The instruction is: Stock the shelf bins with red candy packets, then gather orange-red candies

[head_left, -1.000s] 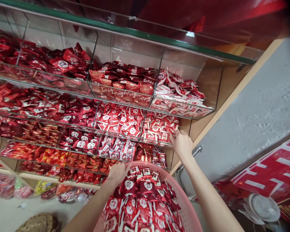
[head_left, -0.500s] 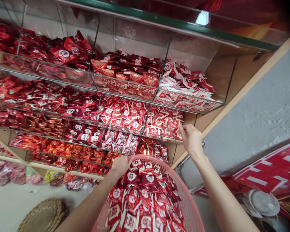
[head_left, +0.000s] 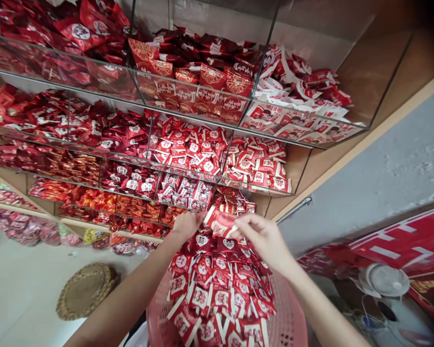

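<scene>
A pink plastic basket, perforated along its side, stands in front of me with rows of red-and-white wrapped sweets. My left hand is closed at its far edge, where the rim is mostly covered. Pinched between the thumb and fingers of my right hand is a single wrapped sweet, held flat above the basket's far end. Its left end comes close to my left thumb; whether they touch I cannot tell.
Beyond the basket rises a shelf with glass-fronted compartments full of red packets. A woven round stool stands on the floor at left. On the right are a grey wall, a red printed sheet and a white fan.
My right hand has come from the shelf's right compartment down and left to the basket, now holding a wrapped sweet. My left hand stays at the basket's far edge. The view has shifted.
</scene>
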Action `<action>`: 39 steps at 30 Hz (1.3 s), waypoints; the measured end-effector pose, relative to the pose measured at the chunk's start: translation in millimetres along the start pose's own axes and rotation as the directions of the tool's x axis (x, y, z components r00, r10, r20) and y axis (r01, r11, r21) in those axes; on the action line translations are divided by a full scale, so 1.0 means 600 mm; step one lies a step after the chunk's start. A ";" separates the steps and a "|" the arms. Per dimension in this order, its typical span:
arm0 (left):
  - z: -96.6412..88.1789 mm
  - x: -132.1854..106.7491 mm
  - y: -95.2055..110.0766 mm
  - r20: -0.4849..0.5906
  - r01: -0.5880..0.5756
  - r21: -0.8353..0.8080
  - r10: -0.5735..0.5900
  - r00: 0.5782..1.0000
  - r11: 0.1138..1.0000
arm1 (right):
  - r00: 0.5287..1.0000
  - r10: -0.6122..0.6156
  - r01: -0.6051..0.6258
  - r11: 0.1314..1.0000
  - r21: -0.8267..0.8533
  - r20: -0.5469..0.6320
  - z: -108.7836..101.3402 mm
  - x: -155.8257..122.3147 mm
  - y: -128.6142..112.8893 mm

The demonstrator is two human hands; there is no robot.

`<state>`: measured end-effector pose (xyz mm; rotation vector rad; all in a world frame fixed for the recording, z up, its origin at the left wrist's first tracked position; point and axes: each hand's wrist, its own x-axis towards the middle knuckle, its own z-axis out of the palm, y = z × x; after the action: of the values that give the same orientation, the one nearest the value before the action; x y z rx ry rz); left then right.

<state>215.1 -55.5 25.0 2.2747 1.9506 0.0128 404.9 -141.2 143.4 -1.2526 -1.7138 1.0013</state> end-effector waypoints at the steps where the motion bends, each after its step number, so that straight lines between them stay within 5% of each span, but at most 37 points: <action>1: 0.001 0.001 0.000 0.002 0.004 -0.001 -0.004 1.000 1.000 | 0.996 0.054 -0.056 0.998 0.021 0.071 0.018 -0.011 0.012; 4: 0.004 0.002 0.001 0.001 0.017 -0.009 -0.017 1.000 1.000 | 0.949 0.190 -0.211 0.976 0.059 0.253 0.063 -0.044 0.056; 8: 0.006 0.001 0.001 -0.005 0.016 -0.006 -0.016 1.000 1.000 | 0.811 0.375 -0.482 0.863 0.149 0.449 0.090 -0.079 0.109; 13: 0.012 0.005 -0.002 -0.027 0.005 -0.010 -0.006 1.000 1.000 | 0.698 0.505 -0.656 0.735 0.171 0.508 0.111 -0.098 0.148; 17: 0.016 0.007 -0.005 -0.043 -0.006 -0.025 0.005 0.999 1.000 | 0.726 0.520 -0.598 0.800 0.041 0.450 0.137 -0.107 0.168; 21: 0.018 0.007 -0.007 -0.067 -0.014 -0.019 0.013 0.998 1.000 | 0.850 0.431 -0.370 0.898 -0.237 0.302 0.142 -0.110 0.162; 27: 0.016 0.006 -0.008 -0.064 -0.013 -0.023 0.011 0.998 1.000 | 0.982 0.149 -0.086 0.901 -0.425 0.117 0.071 -0.052 0.068; 31: 0.013 0.005 -0.008 -0.053 -0.010 -0.027 0.009 0.999 1.000 | 0.983 -0.149 0.062 0.821 -0.568 -0.108 -0.008 0.013 0.004; 35: 0.012 0.005 -0.009 -0.047 -0.007 -0.024 0.006 0.999 1.000 | 0.902 -0.270 -0.097 0.635 -0.767 -0.338 -0.084 0.085 -0.024; 39: 0.016 0.006 -0.010 -0.066 -0.020 -0.017 0.019 0.998 1.000 | 0.864 -0.156 -0.375 0.436 -0.818 -0.479 -0.118 0.146 -0.024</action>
<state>210.5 -52.0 14.6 2.3099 1.9517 0.1083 444.9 -49.0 196.0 -2.0905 -1.7390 -0.3756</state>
